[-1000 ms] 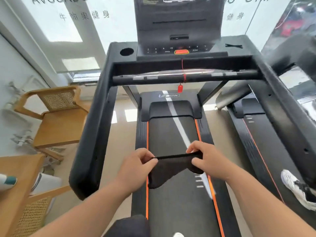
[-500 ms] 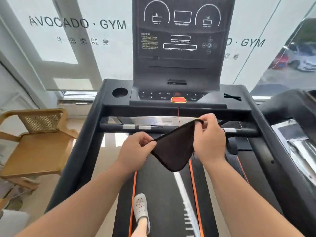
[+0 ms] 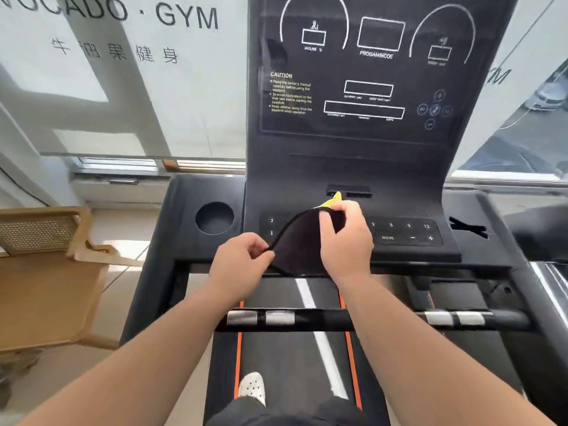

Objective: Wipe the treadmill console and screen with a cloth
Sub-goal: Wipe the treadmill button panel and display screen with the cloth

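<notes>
A black cloth (image 3: 299, 241) with a yellow-green corner hangs stretched between my two hands, just in front of the button panel of the treadmill console (image 3: 408, 233). My left hand (image 3: 242, 262) pinches its lower left edge. My right hand (image 3: 345, 238) grips its upper right corner and covers the middle buttons. The dark screen (image 3: 362, 72) with white outlines and a CAUTION text rises above the panel, untouched. The cloth hides part of the left buttons.
A round cup holder (image 3: 214, 218) sits left of the panel. A black handlebar (image 3: 338, 319) with silver pads crosses under my forearms. A wooden chair (image 3: 46, 272) stands at the left, a second treadmill (image 3: 550, 272) at the right. My white shoe (image 3: 252, 388) is on the belt.
I have stepped closer, so the console and screen fill more of the view. Both hands carried the cloth up and forward from over the belt to the button panel.
</notes>
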Available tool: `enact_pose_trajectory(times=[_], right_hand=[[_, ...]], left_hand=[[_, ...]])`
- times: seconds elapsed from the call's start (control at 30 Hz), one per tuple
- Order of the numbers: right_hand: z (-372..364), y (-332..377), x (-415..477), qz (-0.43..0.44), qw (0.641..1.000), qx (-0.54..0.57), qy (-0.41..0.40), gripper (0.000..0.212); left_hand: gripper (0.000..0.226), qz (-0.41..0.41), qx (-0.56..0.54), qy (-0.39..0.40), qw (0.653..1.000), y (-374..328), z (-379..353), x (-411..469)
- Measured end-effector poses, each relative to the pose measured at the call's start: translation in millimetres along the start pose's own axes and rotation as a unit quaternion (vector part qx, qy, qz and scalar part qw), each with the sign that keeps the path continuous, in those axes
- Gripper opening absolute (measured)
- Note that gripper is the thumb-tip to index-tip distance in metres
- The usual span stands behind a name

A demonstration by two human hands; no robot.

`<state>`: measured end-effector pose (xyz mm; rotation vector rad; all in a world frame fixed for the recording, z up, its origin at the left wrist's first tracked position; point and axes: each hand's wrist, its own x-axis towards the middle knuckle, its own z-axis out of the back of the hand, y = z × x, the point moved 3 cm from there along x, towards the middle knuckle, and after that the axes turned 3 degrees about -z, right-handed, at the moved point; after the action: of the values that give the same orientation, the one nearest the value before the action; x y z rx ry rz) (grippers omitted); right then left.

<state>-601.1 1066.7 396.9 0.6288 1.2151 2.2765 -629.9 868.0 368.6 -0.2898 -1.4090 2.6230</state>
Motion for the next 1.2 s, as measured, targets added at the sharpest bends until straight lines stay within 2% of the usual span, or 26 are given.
enact_pose_trajectory(times=[0.1,0.2,0.33,0.4,0.53,0.67,0.83,0.87,0.93,1.0,1.13,1.2], right_hand=[[-31.0,-12.0,11.9,0.045,0.993,-0.073,0.076,0.022],[-62.2,-29.3,17.9,0.082,0.956,-0.219,0.177,0.047],[-83.4,-40.7,22.3,0.132,0.898,-0.364,0.21,0.08],[-88.5,-43.2,24.5,0.176,0.868,-0.408,0.221,0.088],[-92.5,-43.6,36.2,0.273,0.815,-0.421,0.291,0.088],[-103.0,-31.6,54.4,0.368,0.77,-0.373,0.366,0.084],[-90.9,-46.0,47.1,0.52,0.657,-0.335,0.431,0.077],[-84.6,-51.7,47.1,0.531,0.646,-0.334,0.435,0.076],[-73.3,-60.4,52.7,0.527,0.652,-0.337,0.429,0.077],[-65.5,-64.1,61.8,0.498,0.678,-0.357,0.407,0.082],[-68.5,-60.6,76.9,0.366,0.749,-0.422,0.357,0.09],[-77.9,-52.7,78.8,0.315,0.77,-0.442,0.336,0.093]], left_hand=[[0.014,-0.021,0.071,-0.003,0.997,10.9,9.9,12.8],[0.009,-0.06,0.138,-0.034,0.988,20.7,21.6,21.9],[0.034,-0.086,0.198,-0.098,0.972,29.9,33.6,36.8],[0.044,-0.077,0.254,-0.116,0.957,33.7,36.7,44.6],[0.063,-0.003,0.355,-0.086,0.931,47.9,34.1,56.4],[0.069,0.052,0.362,-0.041,0.93,62.6,28.9,60.2],[0.079,0.05,0.394,-0.012,0.918,75.4,31.9,63.3],[0.083,0.047,0.402,-0.009,0.914,76.3,32.8,63.8],[0.087,0.042,0.41,-0.004,0.911,76.0,32.7,63.7],[0.089,0.031,0.415,-0.007,0.909,77.1,31.1,62.7],[0.091,0.014,0.412,-0.006,0.911,82.0,32.2,65.1],[0.092,0.007,0.413,0.0,0.911,83.6,32.1,65.2]])
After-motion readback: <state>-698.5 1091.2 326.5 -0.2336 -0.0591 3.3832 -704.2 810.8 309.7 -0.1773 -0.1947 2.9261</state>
